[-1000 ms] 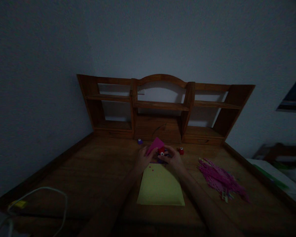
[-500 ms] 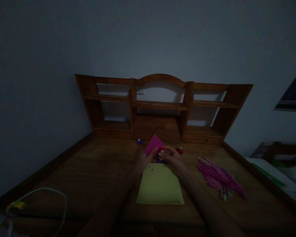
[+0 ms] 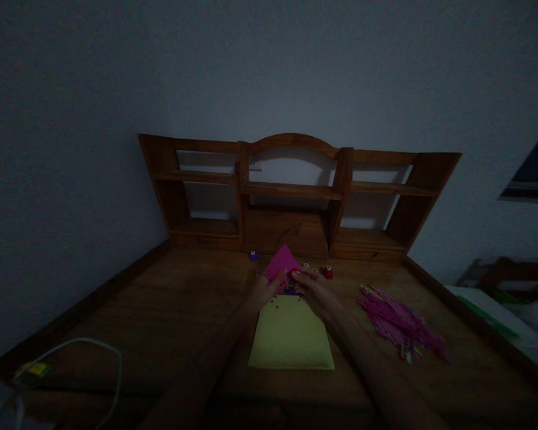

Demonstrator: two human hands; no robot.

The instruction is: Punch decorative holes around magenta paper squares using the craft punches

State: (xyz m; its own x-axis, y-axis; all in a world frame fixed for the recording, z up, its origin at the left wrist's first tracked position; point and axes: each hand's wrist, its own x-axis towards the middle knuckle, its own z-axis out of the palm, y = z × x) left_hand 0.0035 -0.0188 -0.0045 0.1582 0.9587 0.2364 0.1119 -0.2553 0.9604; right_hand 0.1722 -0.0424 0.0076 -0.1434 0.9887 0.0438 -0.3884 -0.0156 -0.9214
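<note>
My left hand [image 3: 260, 292] is closed on a sheet of pink paper [image 3: 282, 260], which tilts up above its thumb. Beside it, my right hand [image 3: 314, 288] wraps its fingers round a small red craft punch [image 3: 293, 273] at the paper's lower right edge. How far the paper goes into the punch is hidden by the fingers. Just below the hands lies a yellow paper sheet [image 3: 291, 334], with a few tiny pink bits near its top. Something purple [image 3: 290, 292] shows between the hands, partly covered.
On the wooden desk [image 3: 183, 310] stand a purple punch [image 3: 253, 255] and another red punch [image 3: 328, 272]. A heap of pink paper strips [image 3: 399, 319] lies to the right. A white cable [image 3: 94, 341] loops at the front left. Behind rises a wooden shelf unit [image 3: 291, 190].
The right fingers have closed over the top of the red punch, hiding its white button. The pink paper has shifted slightly to the right. Small punches behind the right hand now show.
</note>
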